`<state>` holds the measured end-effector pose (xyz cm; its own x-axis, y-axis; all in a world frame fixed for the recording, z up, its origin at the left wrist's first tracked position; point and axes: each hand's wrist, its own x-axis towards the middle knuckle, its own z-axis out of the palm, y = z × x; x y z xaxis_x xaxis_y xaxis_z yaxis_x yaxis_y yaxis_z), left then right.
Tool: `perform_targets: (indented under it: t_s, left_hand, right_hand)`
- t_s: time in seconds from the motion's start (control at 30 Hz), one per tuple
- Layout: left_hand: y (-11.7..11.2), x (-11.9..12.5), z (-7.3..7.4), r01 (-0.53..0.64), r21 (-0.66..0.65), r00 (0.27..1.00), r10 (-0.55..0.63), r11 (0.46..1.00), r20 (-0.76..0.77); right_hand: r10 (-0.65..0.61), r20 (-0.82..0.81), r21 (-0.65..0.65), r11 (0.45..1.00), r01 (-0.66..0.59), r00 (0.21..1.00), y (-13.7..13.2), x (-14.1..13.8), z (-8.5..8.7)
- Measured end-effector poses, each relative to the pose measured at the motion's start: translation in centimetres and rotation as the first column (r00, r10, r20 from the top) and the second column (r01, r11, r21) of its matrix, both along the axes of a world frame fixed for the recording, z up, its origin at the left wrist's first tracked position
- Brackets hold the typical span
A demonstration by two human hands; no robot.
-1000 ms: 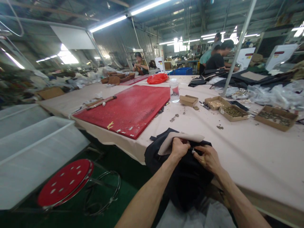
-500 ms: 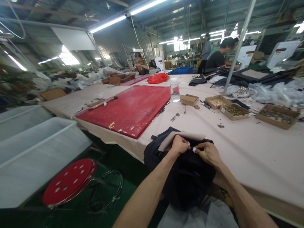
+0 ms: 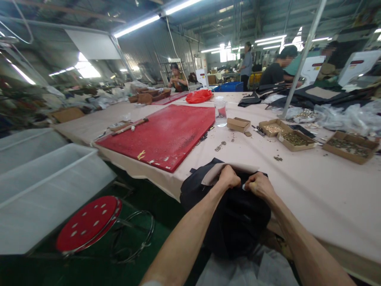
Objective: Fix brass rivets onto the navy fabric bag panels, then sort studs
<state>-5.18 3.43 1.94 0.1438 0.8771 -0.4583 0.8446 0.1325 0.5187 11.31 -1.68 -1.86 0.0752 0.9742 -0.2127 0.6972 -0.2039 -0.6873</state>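
A black fabric piece (image 3: pixel 232 218) with a beige lining (image 3: pixel 214 174) hangs over the near edge of the long table (image 3: pixel 312 190) and into my lap. My left hand (image 3: pixel 229 176) is closed on the fabric's upper edge, fingers curled. My right hand (image 3: pixel 259 186) sits right beside it, also closed, pinching the fabric where a small pale part shows between the two hands. What that small part is I cannot make out.
A red board (image 3: pixel 166 135) lies on the table to the left, with a clear cup (image 3: pixel 220 113) and cardboard boxes of metal parts (image 3: pixel 293 140) beyond. A red stool (image 3: pixel 87 224) and white bins (image 3: pixel 44 186) stand at my left. Other people work at the far end.
Both hands have drawn closer together and shifted slightly up on the fabric; the right hand's fingers have curled in tighter. The camera has tilted a little.
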Motion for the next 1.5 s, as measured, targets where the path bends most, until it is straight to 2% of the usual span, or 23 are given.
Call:
perform_targets:
  t_s: [0.13,0.23,0.33,0.4,0.47,0.53,0.57,0.6,0.67,0.87,1.03,1.17,1.3,1.4,1.5]
  left_hand:
    - [0.0,-0.3,0.3,0.051,-0.009,0.999,-0.051,0.999,0.011]
    - [0.0,-1.0,0.1,0.054,0.025,0.994,-0.056,0.998,0.095]
    - [0.5,-1.5,-0.5,0.019,0.051,0.988,-0.026,0.999,0.151]
    - [0.9,-1.7,-0.9,0.003,0.057,0.986,-0.012,0.998,0.166]
    - [1.2,-1.7,-1.0,-0.004,0.053,0.985,-0.005,0.999,0.172]
    - [1.3,-1.8,-0.9,-0.008,0.048,0.984,-0.001,0.999,0.181]
    - [1.2,-1.8,-0.8,-0.011,0.047,0.982,0.002,0.999,0.187]
    - [1.2,-1.9,-0.6,-0.016,0.045,0.981,0.007,0.999,0.194]
    - [1.0,-2.1,-0.5,-0.028,0.043,0.978,0.019,0.999,0.206]
    - [1.1,-2.2,-0.8,-0.058,0.047,0.978,0.048,0.997,0.202]
    - [1.3,-2.2,-0.8,-0.068,0.011,0.974,0.064,0.998,0.219]
    - [0.9,-2.9,-0.5,-0.094,-0.032,0.966,0.099,0.995,0.241]
    - [0.5,-3.3,-0.3,-0.120,-0.065,0.961,0.132,0.991,0.243]
    - [0.6,-3.3,0.2,-0.152,-0.051,0.973,0.158,0.987,0.169]
    - [0.3,-3.2,1.1,-0.143,-0.040,0.984,0.147,0.989,0.100]
  right_hand:
    - [0.009,-0.061,0.044,0.999,-0.006,0.998,-0.7,-0.3,-0.2]
    - [0.123,-0.242,0.124,0.988,-0.095,0.963,-2.3,0.5,0.6]
    - [0.291,-0.441,0.155,0.956,-0.247,0.849,-3.5,3.4,2.1]
    - [0.310,-0.492,0.169,0.951,-0.260,0.813,-3.1,6.7,2.9]
    - [0.192,-0.427,0.200,0.973,-0.115,0.883,-1.4,10.6,3.2]
    - [-0.024,-0.219,0.254,0.964,0.080,0.975,1.1,14.4,2.9]
    - [-0.115,-0.087,0.276,0.952,0.135,0.990,2.5,15.9,2.5]
    - [-0.171,0.022,0.289,0.944,0.157,0.985,3.9,17.1,2.0]
    - [-0.198,0.156,0.288,0.946,0.147,0.968,6.3,18.5,1.1]
    - [-0.174,0.265,0.248,0.963,0.107,0.948,10.6,19.0,-0.9]
    - [-0.092,0.299,0.165,0.985,0.044,0.950,12.5,19.2,-1.4]
    - [-0.019,0.279,0.112,0.994,-0.013,0.960,12.7,18.1,-0.6]
    - [0.034,0.255,0.122,0.990,-0.067,0.966,12.0,16.6,0.1]
    - [0.059,0.255,0.163,0.981,-0.103,0.965,11.4,15.9,0.0]
    - [0.031,0.328,0.188,0.977,-0.097,0.944,10.9,15.4,-0.2]
